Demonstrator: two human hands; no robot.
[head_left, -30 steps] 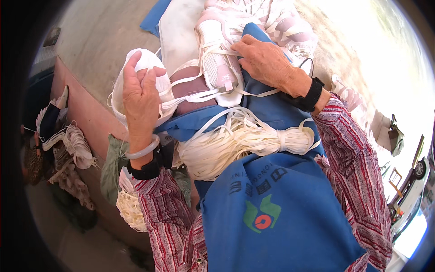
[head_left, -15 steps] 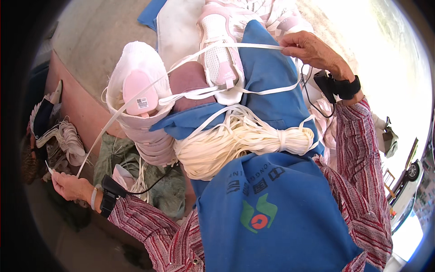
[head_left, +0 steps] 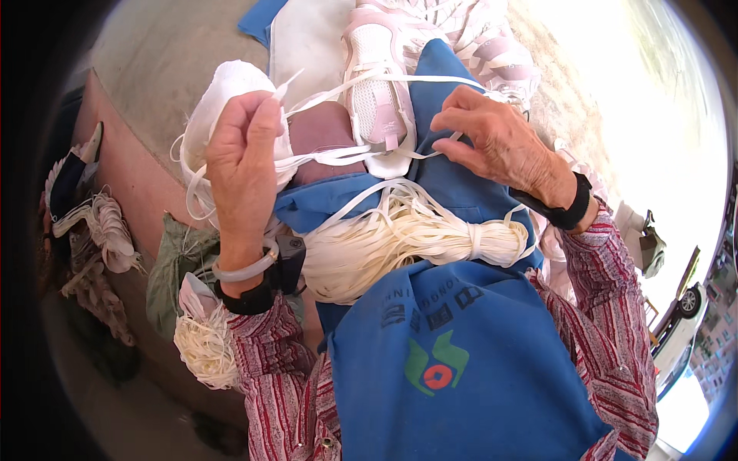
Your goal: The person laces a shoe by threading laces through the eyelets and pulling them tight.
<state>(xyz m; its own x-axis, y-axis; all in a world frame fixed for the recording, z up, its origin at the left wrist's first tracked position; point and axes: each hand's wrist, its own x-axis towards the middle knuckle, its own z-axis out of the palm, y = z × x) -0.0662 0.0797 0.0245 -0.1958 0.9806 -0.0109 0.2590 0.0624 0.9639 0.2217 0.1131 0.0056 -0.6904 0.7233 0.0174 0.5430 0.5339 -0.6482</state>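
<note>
My left hand [head_left: 244,150] is raised at the upper left of the frame, its thumb and forefinger pinched together on a white lace [head_left: 354,80], whose pointed end pokes up past my fingertips. The lace runs rightward from there, across the white-and-pink sneaker [head_left: 382,115] at upper centre, and goes out of sight behind my right hand [head_left: 500,142]. On that hand, right of centre, the thumb and forefinger are bent with a gap at their tips; I cannot tell whether the fingers curled behind them grip any lace. More white strands stretch lower down, past the sneaker's heel and over a mauve piece [head_left: 323,142] just left of it. Behind my left hand is a white rounded piece [head_left: 234,83]. Just below the sneaker, a cream bundle of laces [head_left: 384,246] lies across the middle of my lap, gathered and bound toward its right end, above the main spread of my blue apron [head_left: 500,384]. More pink-and-white shoes [head_left: 500,58] are heaped along the top edge, and a pale tangle [head_left: 204,346] sits at lower left, beside my striped left sleeve [head_left: 277,369].
</note>
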